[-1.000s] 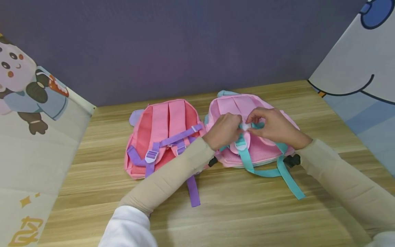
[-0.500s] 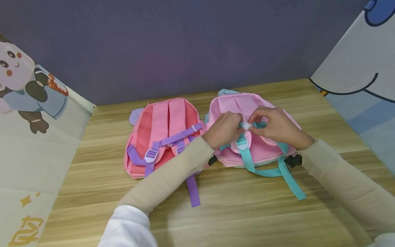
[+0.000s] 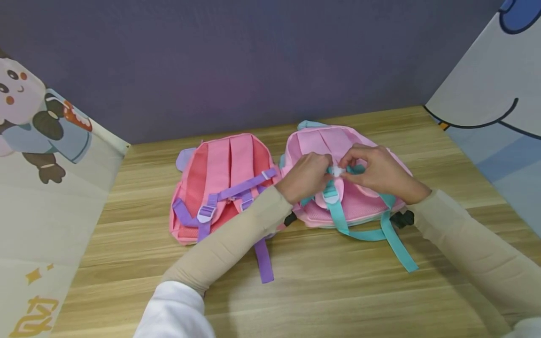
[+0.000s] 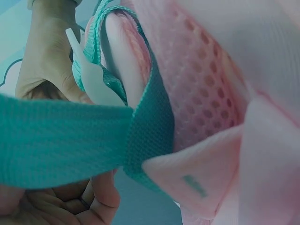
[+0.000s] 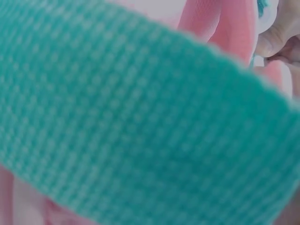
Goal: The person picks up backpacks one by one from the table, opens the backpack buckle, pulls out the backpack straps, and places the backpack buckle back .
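A light pink backpack lies straps-up on the wooden table, at the centre right of the head view. Over its shoulder straps, a small white plastic buckle sits on teal webbing. My left hand pinches the buckle's left side. From the other side, my right hand pinches it between thumb and forefinger. Fingers and webbing partly cover the buckle, so I cannot tell whether its halves are joined. Lower down, a teal strap passes through a white slider. In the right wrist view, teal webbing hides most of the hands.
Left of it lies a coral pink backpack with a purple strap trailing forward, my left forearm crossing over it. A loose teal strap end lies on the table. A dark panel stands behind.
Both hands stay at the white buckle with almost no movement. The whole head view has shifted very slightly; the backpacks lie as before.
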Demonstrator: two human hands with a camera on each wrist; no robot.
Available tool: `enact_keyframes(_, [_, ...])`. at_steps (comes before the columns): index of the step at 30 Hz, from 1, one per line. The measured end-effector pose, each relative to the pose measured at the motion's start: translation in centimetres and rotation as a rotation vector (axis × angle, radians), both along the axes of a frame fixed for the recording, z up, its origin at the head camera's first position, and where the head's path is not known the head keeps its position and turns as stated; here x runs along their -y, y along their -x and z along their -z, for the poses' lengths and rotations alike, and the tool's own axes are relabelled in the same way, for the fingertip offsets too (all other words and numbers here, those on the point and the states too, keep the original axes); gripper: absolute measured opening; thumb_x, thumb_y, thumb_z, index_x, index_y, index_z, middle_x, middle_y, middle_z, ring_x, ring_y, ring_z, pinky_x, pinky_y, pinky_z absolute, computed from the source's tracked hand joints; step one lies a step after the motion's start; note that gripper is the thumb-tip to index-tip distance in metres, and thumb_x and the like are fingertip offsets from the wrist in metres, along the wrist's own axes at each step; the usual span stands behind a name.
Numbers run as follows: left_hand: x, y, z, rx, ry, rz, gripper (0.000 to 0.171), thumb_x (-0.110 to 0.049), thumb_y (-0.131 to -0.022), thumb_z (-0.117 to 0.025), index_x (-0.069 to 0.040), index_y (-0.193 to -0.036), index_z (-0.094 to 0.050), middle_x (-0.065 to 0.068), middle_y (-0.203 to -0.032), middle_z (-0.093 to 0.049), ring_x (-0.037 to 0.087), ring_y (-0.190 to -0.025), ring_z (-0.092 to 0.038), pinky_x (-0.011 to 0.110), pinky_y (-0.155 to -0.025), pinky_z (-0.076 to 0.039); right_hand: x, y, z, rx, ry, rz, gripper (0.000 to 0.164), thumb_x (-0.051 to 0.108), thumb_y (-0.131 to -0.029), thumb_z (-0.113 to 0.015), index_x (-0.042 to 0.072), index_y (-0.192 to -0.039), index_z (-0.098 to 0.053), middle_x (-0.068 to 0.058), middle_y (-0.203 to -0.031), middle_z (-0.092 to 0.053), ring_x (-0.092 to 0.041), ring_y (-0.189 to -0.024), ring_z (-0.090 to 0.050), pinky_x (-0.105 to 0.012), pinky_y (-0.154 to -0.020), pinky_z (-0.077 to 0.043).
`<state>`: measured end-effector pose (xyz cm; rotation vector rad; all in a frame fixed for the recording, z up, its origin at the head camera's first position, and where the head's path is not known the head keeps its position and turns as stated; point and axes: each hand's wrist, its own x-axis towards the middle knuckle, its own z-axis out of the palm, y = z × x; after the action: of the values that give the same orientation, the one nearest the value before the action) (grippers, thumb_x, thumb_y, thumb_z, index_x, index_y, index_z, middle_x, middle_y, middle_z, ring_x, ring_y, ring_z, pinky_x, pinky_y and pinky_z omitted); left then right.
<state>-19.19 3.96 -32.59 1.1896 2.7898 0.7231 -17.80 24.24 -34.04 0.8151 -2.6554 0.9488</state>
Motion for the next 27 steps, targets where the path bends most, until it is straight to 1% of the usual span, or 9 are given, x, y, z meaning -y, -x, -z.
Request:
enact_keyframes(6, [0.01, 0.00, 0.10, -0.013, -0.008, -0.006, 0.008, -0.012, -0.085, -0.070, -0.007, -0.086, -0.063, -0.002, -0.068, -0.055, 0.008, -0.060, -0.050, 0.018, -0.053, -0.040, 0.07, -0.06, -0.03, 0.012, 0.016, 0.010, 0.024, 0.011, -0.070, -0.084, 0.019, -0.083, -0.066, 0.012, -0.080, -0.061, -0.008, -0.076, -0.054, -0.024, -0.068, -0.043])
enact_keyframes(11, [0.02, 0.04, 0.06, -0.019, -0.013, -0.009, 0.009, -0.012, -0.085, -0.070, -0.007, -0.085, -0.063, -0.002, -0.067, -0.054, 0.008, -0.059, -0.050, 0.018, -0.052, -0.040, 0.10, -0.03, -0.09, 0.005, 0.024, 0.013, 0.024, 0.011, -0.070, -0.084, 0.019, -0.083, -0.066, 0.013, -0.080, -0.061, -0.008, -0.075, -0.054, -0.024, -0.068, -0.042])
enact_keyframes(19, [0.09, -0.07, -0.29, -0.014, -0.012, -0.013, 0.009, -0.012, -0.085, -0.070, -0.007, -0.085, -0.063, -0.001, -0.066, -0.054, 0.008, -0.058, -0.049, 0.018, -0.051, -0.039, -0.02, 0.06, -0.05, -0.027, 0.013, -0.006, 0.027, 0.009, -0.069, -0.084, 0.019, -0.088, -0.067, 0.011, -0.081, -0.061, -0.008, -0.075, -0.053, -0.025, -0.068, -0.042])
enact_keyframes(24, [0.14, -0.08, -0.31, -0.005, -0.021, -0.017, 0.008, -0.011, -0.085, -0.070, -0.007, -0.085, -0.063, -0.001, -0.066, -0.054, 0.008, -0.058, -0.049, 0.018, -0.051, -0.039, -0.03, -0.07, 0.01, -0.049, 0.030, -0.031, 0.029, 0.005, -0.069, -0.083, 0.018, -0.090, -0.067, 0.010, -0.083, -0.061, -0.009, -0.076, -0.053, -0.026, -0.069, -0.042])
enact_keyframes(27, [0.15, -0.11, -0.27, -0.008, -0.024, -0.018, 0.008, -0.011, -0.085, -0.070, -0.007, -0.085, -0.063, -0.001, -0.066, -0.054, 0.008, -0.058, -0.049, 0.018, -0.051, -0.039, 0.05, -0.21, 0.01, -0.058, 0.036, -0.027, 0.029, 0.004, -0.069, -0.083, 0.017, -0.089, -0.067, 0.010, -0.083, -0.061, -0.009, -0.076, -0.053, -0.026, -0.069, -0.042])
